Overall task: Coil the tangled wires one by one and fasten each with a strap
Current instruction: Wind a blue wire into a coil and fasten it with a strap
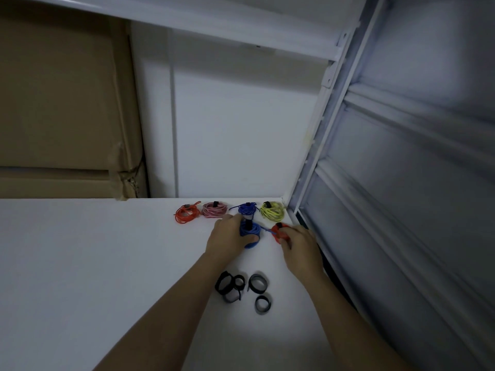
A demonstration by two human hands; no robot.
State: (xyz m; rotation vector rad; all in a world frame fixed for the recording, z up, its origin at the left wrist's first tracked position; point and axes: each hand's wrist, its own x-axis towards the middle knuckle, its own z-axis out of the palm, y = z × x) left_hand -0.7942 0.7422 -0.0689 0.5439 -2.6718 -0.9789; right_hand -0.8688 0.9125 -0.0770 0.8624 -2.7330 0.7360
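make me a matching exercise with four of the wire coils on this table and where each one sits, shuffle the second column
Things:
1. orange coil
2. pink coil
3. yellow coil
4. blue coil

Places:
A. right end of the back row, next to the metal frame
B. in the grip of the left hand
C. left end of the back row
D. second from the left in the back row

Pairs: 1-C, 2-D, 3-A, 4-B
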